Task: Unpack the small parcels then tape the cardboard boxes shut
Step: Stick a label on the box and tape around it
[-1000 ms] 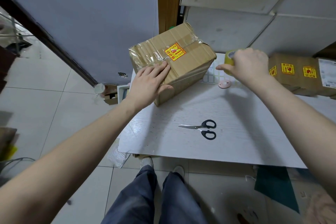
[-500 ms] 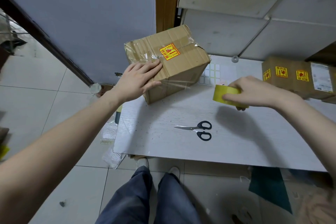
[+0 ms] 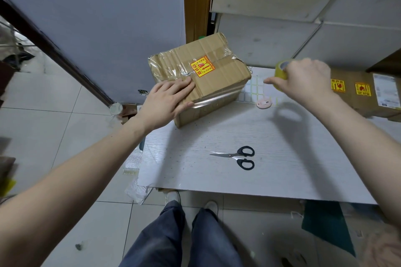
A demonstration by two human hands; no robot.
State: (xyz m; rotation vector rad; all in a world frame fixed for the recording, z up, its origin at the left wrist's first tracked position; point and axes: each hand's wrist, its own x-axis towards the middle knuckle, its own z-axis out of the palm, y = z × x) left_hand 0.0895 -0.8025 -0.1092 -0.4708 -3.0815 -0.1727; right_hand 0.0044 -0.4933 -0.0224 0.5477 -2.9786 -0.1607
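In the head view, a brown corrugated cardboard box [image 3: 201, 78], wrapped in shiny clear tape and bearing a yellow and red sticker [image 3: 202, 66], is seen standing on the far left corner of a white wood-grain table top [image 3: 217, 178]. The left hand [image 3: 168, 102] is laid flat on the near left edge of the box, its fingers straight on the top face and its thumb pressed against the taped side. The right hand [image 3: 303, 81] is held above the table, to the right of the box and apart from it; a roll of yellowish packing tape [image 3: 282, 69] is gripped in its curled fingers. A pair of black-handled scissors [image 3: 238, 156] is seen lying near the middle of the table, blades slightly parted and pointing left. A small pink round disc [image 3: 263, 103] lies just beyond the box's right corner. Further brown cardboard boxes [image 3: 358, 93] with yellow stickers are seen at the right edge.
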